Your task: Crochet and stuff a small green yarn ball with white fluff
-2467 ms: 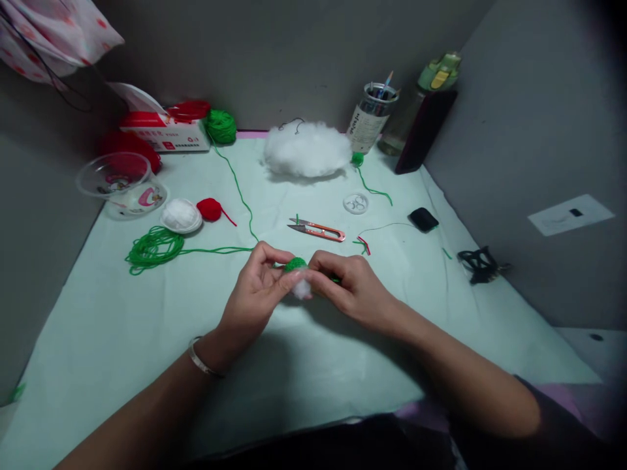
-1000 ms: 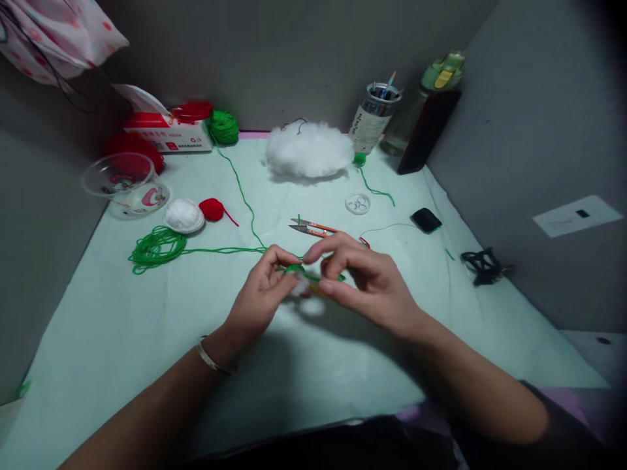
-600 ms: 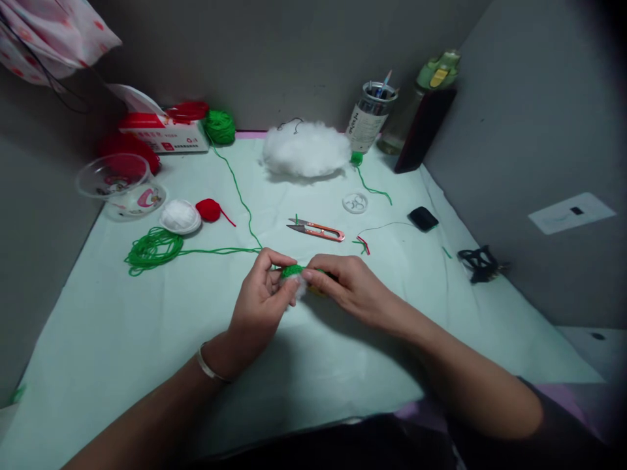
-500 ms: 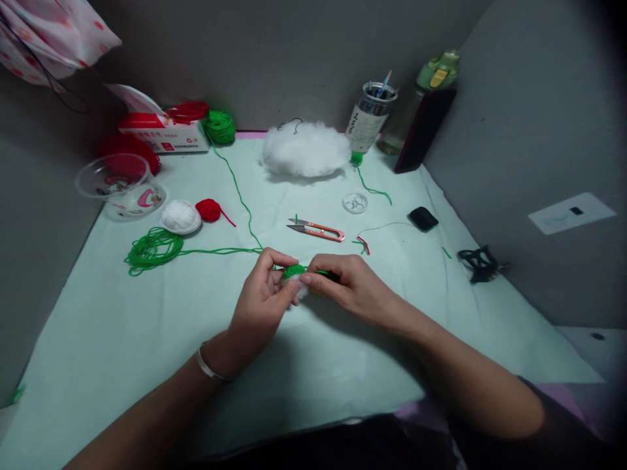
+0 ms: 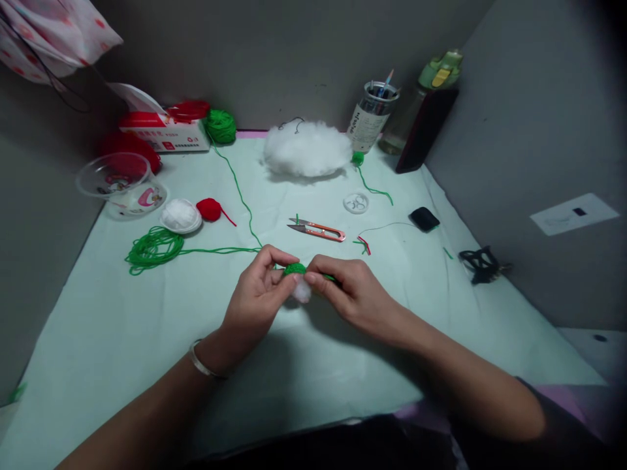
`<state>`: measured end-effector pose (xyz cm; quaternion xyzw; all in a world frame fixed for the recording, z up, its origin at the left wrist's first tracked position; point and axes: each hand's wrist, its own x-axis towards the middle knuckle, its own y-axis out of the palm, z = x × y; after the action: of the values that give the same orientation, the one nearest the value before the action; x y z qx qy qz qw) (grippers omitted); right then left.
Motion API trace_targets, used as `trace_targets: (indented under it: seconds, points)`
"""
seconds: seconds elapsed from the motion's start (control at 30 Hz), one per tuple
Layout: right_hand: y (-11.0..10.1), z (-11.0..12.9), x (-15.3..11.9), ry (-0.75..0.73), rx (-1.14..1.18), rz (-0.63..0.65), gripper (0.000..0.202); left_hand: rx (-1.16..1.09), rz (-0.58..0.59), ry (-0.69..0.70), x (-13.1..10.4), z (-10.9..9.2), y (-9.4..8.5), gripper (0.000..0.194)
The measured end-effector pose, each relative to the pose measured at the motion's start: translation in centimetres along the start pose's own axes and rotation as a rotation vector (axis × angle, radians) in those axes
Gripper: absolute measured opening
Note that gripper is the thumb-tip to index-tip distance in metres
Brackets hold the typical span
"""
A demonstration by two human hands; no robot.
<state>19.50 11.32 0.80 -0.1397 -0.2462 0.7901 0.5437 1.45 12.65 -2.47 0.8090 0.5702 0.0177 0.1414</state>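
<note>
Across the walled-in desk spreads a pale green cloth (image 5: 147,326), the largest thing here. Over its middle the 2 bare hands meet. The left hand (image 5: 252,290), with a silver bracelet (image 5: 200,360) at the wrist, is mostly closed, its thumb and index finger pinching a small green crocheted piece (image 5: 294,268). The right hand (image 5: 355,287) is curled, thumb and forefinger closed at the right edge of that piece; a bit of green shows beneath its fingers, too hidden to identify. The crocheted piece sits between the 2 sets of fingertips, with a tuft of white stuffing (image 5: 301,290) just below it.

At the back lies a big mound of white fiberfill (image 5: 307,153). Right of it stand a green-lidded water bottle (image 5: 441,70), a dark flat slab (image 5: 427,134) leaning in front of it, and a labelled pencil can (image 5: 369,119). At the back left is a tissue box (image 5: 176,138), a green yarn ball (image 5: 222,127) touching its right end. Clear plastic bowls (image 5: 113,177) are in front of the box.

A loose green yarn hank (image 5: 155,250) lies near a white yarn ball (image 5: 180,216), beside a smaller red yarn ball (image 5: 209,209). Beyond the hands rest a black claw clip (image 5: 482,266), orange-handled thread snips (image 5: 319,230), a small round clear dish (image 5: 356,203) and, smallest, red and green yarn clippings (image 5: 363,245).
</note>
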Motion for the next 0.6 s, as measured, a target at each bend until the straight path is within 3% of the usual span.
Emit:
trace_targets:
  seconds: [0.2, 0.47, 0.6]
  points:
    - [0.9, 0.0, 0.2, -0.049, 0.031, -0.013, 0.023, 0.083, -0.116, 0.038, 0.3, 0.5, 0.3, 0.021]
    - [0.4, -1.0, 0.6, 0.101, 0.094, -0.103, 0.027, 0.011, 0.032, 0.061, 0.2, -0.1, -0.2, 0.022]
    - [0.1, -0.9, 0.6, 0.109, 0.130, -0.049, 0.027, -0.047, 0.058, -0.017, 0.5, 0.0, -0.6, 0.026]
